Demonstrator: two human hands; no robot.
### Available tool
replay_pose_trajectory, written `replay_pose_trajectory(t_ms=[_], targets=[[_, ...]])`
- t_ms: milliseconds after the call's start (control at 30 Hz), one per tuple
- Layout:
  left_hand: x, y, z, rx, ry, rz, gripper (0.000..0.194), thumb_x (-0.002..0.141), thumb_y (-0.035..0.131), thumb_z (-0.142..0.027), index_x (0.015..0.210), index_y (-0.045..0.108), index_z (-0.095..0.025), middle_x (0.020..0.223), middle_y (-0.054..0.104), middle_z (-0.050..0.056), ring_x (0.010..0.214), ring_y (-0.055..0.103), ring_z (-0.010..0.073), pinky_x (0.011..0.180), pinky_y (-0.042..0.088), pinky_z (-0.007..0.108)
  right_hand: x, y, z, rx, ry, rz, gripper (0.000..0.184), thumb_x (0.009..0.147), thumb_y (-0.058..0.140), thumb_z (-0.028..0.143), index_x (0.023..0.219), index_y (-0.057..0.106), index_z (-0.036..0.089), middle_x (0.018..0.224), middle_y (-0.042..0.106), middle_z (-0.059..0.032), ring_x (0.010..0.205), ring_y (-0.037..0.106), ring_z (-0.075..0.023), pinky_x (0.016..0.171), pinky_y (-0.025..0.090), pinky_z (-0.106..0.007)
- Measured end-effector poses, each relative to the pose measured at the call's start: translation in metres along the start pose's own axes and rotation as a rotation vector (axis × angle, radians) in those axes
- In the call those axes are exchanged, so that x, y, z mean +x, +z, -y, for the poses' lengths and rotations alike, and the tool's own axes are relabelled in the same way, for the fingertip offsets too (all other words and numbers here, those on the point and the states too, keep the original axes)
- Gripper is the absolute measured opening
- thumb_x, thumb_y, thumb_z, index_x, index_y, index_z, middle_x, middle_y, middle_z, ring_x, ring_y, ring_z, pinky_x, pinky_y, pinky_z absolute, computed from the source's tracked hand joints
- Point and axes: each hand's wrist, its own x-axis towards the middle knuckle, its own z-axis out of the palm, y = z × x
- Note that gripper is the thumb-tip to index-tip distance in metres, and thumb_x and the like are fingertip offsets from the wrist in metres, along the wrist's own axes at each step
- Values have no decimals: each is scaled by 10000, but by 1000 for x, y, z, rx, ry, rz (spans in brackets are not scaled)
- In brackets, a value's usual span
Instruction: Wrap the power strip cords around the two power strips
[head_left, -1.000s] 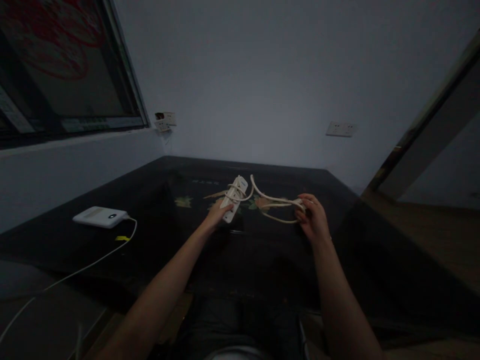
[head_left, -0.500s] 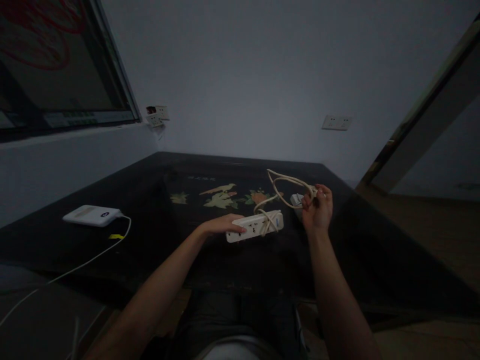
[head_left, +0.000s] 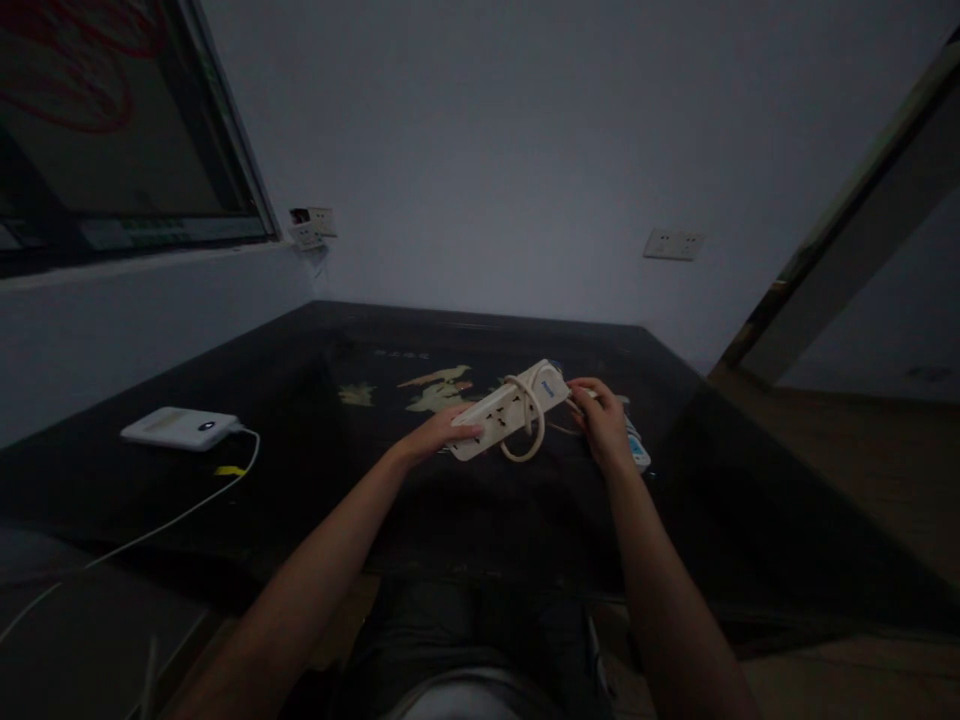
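A white power strip (head_left: pixel 499 418) is tilted above the dark table, its right end raised. My left hand (head_left: pixel 439 432) grips its left end, thumb across the socket face. The strip's cream cord (head_left: pixel 538 425) loops around its right part and hangs below it. Just past the raised end, my right hand (head_left: pixel 600 415) is closed on the cord. Behind that hand lies a white and blue object (head_left: pixel 637 452), mostly hidden, so its kind does not show.
The black table (head_left: pixel 420 520) bears a bird-and-flower picture (head_left: pixel 442 390). On its left lies a white power bank (head_left: pixel 180 428) with a white cable (head_left: pixel 187 510) running off the near edge, beside a yellow scrap (head_left: pixel 229 470). Wall sockets (head_left: pixel 673 244) sit behind.
My right hand has moved left and inward with the cord, close to the strip's end. The strip's right end has risen, and the large cord loop has drawn in around the strip.
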Motion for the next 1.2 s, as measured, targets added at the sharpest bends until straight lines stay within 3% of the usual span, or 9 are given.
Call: replay_pose_trajectory(t_ms=[200,400,567,733,867,1200], targets=[[7,-3,6,-93,46,-161,504,604,763,-399,1016,648,-133,837,687,102,637,627,198,561,461,270,-4,-2,2,-71,28,79,234,716,657,438,842,657,241,819,624,3,626,524,-124,514,413,-210],[13,-11,12,-31,105,-315,531,652,723,-436,1088,622,-151,881,691,79,705,641,214,626,482,283,-7,0,6,-104,-12,208,200,733,652,424,785,669,232,601,508,35,465,375,-85,416,269,-196],[18,-16,14,100,118,-421,420,649,743,-370,1010,674,-167,875,693,51,777,631,228,649,468,268,-10,2,9,49,30,306,200,704,687,409,761,664,219,574,465,45,429,296,-58,393,200,-200],[20,-18,18,227,125,-439,344,624,752,-275,953,705,-187,844,693,30,796,615,232,683,453,273,-13,2,15,221,102,345,180,683,684,366,730,622,204,533,404,64,421,236,-42,371,164,-173],[20,-16,22,303,132,-403,287,627,747,-227,911,721,-190,914,700,54,857,609,235,755,444,282,-12,0,19,371,62,268,169,678,657,357,731,576,218,555,405,64,407,242,-40,355,118,-163],[11,-7,14,359,117,-177,246,618,751,-232,860,736,-195,837,723,44,750,634,216,656,477,265,5,-14,12,524,-193,-59,179,723,621,405,804,549,262,623,445,67,396,244,-40,364,173,-189]])
